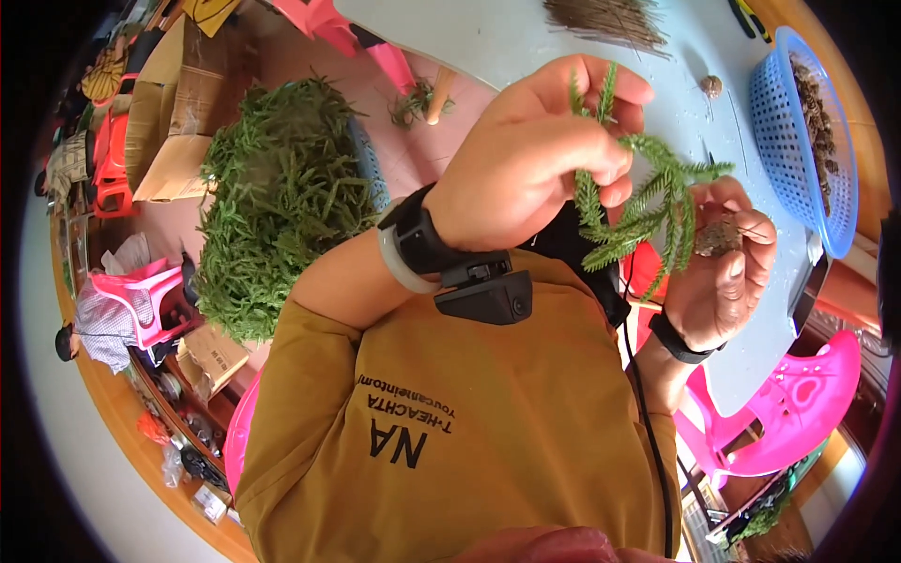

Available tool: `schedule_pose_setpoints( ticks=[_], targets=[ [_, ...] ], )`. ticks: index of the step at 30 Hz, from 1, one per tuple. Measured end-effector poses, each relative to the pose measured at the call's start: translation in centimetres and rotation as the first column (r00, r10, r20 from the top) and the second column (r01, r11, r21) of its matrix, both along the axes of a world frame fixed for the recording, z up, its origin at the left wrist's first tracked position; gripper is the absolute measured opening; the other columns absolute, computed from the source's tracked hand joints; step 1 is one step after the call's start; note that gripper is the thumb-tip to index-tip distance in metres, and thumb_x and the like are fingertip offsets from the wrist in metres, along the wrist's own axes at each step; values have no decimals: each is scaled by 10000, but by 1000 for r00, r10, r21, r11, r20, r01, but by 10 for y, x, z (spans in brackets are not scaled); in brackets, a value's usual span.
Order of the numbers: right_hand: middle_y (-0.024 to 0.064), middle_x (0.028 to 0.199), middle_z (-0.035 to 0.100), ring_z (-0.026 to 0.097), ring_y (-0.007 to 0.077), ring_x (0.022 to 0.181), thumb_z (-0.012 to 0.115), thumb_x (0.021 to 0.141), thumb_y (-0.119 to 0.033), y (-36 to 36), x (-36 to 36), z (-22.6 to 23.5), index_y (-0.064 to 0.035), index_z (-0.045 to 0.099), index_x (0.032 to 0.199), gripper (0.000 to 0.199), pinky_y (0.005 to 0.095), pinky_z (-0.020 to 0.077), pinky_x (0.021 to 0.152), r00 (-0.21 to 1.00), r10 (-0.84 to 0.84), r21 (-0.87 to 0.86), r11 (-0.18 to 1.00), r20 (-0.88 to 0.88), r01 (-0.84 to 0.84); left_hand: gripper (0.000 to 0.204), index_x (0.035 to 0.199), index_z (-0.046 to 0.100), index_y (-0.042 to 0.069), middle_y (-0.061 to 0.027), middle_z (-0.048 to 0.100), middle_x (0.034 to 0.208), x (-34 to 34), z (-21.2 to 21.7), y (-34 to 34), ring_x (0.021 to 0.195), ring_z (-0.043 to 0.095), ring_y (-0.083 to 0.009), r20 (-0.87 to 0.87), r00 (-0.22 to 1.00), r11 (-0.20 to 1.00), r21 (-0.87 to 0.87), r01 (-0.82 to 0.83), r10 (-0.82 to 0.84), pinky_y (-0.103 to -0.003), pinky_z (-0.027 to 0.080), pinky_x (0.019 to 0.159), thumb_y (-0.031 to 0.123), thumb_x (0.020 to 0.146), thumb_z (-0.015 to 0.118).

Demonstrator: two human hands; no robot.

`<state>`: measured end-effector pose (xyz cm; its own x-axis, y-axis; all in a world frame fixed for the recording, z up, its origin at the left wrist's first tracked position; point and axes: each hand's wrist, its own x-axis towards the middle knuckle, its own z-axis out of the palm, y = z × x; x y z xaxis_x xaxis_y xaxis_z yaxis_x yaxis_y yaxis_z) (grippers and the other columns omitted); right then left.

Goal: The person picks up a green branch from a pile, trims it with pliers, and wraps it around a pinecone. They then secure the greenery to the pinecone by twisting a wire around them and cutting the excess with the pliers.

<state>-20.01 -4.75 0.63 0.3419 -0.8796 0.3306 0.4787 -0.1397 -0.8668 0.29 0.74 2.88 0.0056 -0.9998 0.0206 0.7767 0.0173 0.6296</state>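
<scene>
My left hand [549, 145] is raised above the table with its thumb and fingers closed on a green artificial pine sprig [648, 202]. The sprig's needled branches hang down and spread toward my other hand. In my right hand [737, 272], a small brownish pine cone [718, 239] is pinched between thumb and fingers. The sprig's lower tips come close to this cone; whether they touch is unclear. Another small cone [710, 86] lies on the pale table [469, 38] beyond my hands.
A blue perforated basket [779, 122] of brown cones stands at right. Thin brown stems [610, 21] and yellow-handled pliers [748, 17] lie at the far edge. To the left are heaped green sprigs [282, 206] and a cardboard box [174, 141]. A pink chair [798, 413] stands lower right.
</scene>
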Motion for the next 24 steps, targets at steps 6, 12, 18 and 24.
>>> schedule_pose_setpoints(
  ticks=[6,12,18,24],
  targets=[
    [240,1212,523,522,329,1064,660,864,-234,-2,-32,4,-33,548,1141,360,455,415,917,992,124,-211,969,-37,-129,270,1061,533,15,-81,519,955,-5,2,-7,720,511,-171,-197,979,998,16,-56,58,-360,436,666,-48,800,514],
    [278,1251,495,532,329,1066,688,842,-250,15,-29,-9,-47,562,1124,369,468,464,830,997,50,-129,990,-62,-58,251,1048,536,21,-93,537,988,-4,-4,-5,752,515,-169,-347,936,998,-23,-59,47,-374,427,684,-39,806,507],
    [295,1239,503,615,341,898,725,799,-257,26,-20,-18,-59,582,1065,361,487,491,816,905,386,201,886,178,-417,301,1127,548,26,-95,542,1067,-20,-7,0,801,508,-163,-375,927,999,-35,-31,15,-352,439,719,-37,849,451],
    [292,1260,502,644,361,883,737,781,-255,27,-27,-22,-65,599,1021,336,503,485,876,843,467,270,803,268,-531,256,1071,520,32,-102,541,1061,-32,3,8,924,596,-234,-95,990,995,34,-97,100,-398,488,806,-64,834,512]
  ],
)
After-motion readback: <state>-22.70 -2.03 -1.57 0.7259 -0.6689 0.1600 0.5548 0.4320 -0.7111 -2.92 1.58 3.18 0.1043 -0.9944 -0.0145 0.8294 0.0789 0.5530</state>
